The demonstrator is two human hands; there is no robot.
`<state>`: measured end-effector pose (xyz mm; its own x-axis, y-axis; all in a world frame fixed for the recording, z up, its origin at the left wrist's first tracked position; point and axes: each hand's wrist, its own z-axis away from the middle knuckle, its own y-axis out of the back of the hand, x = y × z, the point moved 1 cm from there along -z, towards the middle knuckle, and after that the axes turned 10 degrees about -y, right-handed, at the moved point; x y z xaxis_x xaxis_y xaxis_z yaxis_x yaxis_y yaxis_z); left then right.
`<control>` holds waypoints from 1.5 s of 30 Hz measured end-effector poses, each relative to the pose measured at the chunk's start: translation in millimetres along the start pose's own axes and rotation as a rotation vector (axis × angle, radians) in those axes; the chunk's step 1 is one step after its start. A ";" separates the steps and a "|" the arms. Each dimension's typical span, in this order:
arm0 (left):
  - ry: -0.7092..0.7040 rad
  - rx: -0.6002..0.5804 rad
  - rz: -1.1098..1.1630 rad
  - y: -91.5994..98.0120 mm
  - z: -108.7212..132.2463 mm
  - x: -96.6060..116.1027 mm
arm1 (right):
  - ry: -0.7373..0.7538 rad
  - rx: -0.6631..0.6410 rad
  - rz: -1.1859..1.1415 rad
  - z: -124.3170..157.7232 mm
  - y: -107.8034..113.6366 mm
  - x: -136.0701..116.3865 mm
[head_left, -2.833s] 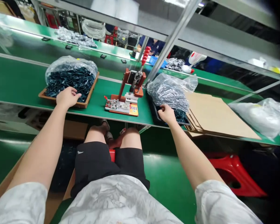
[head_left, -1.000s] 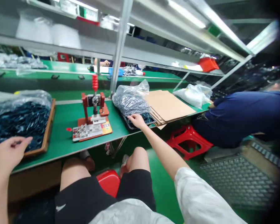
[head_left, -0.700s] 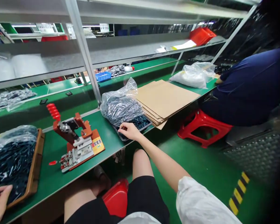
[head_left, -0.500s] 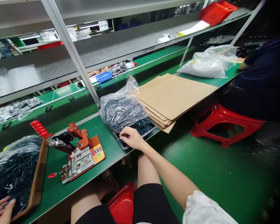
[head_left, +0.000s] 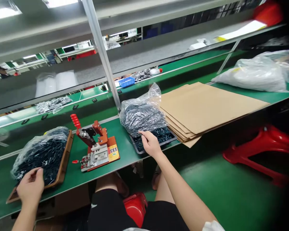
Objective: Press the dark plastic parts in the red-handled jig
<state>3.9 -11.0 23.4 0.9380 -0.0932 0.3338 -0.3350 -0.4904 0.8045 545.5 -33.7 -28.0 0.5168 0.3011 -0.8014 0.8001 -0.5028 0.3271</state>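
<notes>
My left hand (head_left: 31,186) is over the near end of a brown tray (head_left: 64,160) heaped with thin dark parts (head_left: 44,160) in a clear bag. Its fingers are curled toward the thumb, and whatever lies between them is hidden. My right hand (head_left: 150,144) is closed in a pinch at the lower edge of a clear plastic bag (head_left: 144,117) full of dark parts. A small dark part shows at its fingertips. Under that bag is a shallow grey tray (head_left: 141,151) of small dark pieces. Between my hands stands a red-handled hand press (head_left: 98,150) with a metal fixture.
Brown cardboard sheets (head_left: 207,106) are stacked right of the grey tray, overhanging the table's front edge. Beyond them lies a large white plastic bag (head_left: 260,75). A slanted metal post (head_left: 102,54) rises behind the press. At the right, a red stool (head_left: 252,150) stands on the floor.
The view has swung left, so the table items appear farther right. My left hand has lifted off the dark parts and its fingers have curled. The right hand has shifted toward the bag's lower edge, still pinching.
</notes>
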 end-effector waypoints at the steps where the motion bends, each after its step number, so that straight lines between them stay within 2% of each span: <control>1: 0.009 0.110 0.115 -0.2 3.7 15.8 | 0.027 0.005 0.011 5.2 -2.7 -6.9; 2: -0.003 0.174 0.215 -2.8 7.6 33.1 | 0.048 -0.005 0.021 11.7 -8.0 -14.7; 3: -0.061 0.152 0.283 -8.2 11.2 51.4 | 0.071 -0.038 0.029 19.0 -16.2 -22.7; 5: -0.230 -0.034 0.354 -25.7 16.4 85.8 | 0.111 -0.157 0.045 33.5 -41.0 -36.3; 7: -0.352 -0.216 0.392 -48.8 18.1 110.8 | 0.125 -0.293 0.058 44.0 -73.2 -41.6; 9: -0.431 -0.313 0.381 -72.6 16.5 124.4 | 0.096 -0.362 0.050 47.9 -105.4 -36.8; 11: -0.484 -0.331 0.339 -92.5 13.0 129.8 | 0.019 -0.357 0.010 46.0 -131.2 -25.1; 14: -0.475 -0.321 0.308 -109.3 7.2 131.9 | -0.143 -0.315 -0.063 41.3 -151.7 -5.4; 18: -0.407 -0.354 0.323 -108.8 2.6 130.2 | -0.290 -0.272 -0.162 43.3 -154.0 9.8; 23: -0.408 -0.385 0.322 -103.8 5.2 119.9 | -0.389 -0.338 -0.282 46.7 -153.9 14.3; 27: -0.456 -0.288 0.336 -118.0 9.7 123.4 | -0.353 -0.318 -0.197 48.8 -153.0 12.2; 31: -0.342 -0.217 0.419 -131.5 13.5 134.0 | -0.325 -0.304 -0.185 50.4 -148.9 8.2; 33: -0.310 -0.198 0.449 -129.5 17.7 134.7 | -0.310 -0.294 -0.181 50.4 -146.9 6.0; 36: -0.340 -0.151 0.429 -117.7 25.9 127.7 | -0.264 -0.275 -0.129 49.9 -144.8 3.0; 40: -0.385 -0.198 0.403 -107.7 29.3 120.2 | -0.180 -0.256 -0.045 49.8 -142.3 0.4; 45: -0.378 -0.276 0.321 -122.3 19.5 133.1 | -0.181 -0.271 -0.047 51.3 -140.5 0.5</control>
<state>171.5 19.7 -40.2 0.7344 -0.5293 0.4247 -0.5719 -0.1459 0.8072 417.7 -4.4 -100.0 0.4340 0.1581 -0.8869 0.8864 -0.2506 0.3891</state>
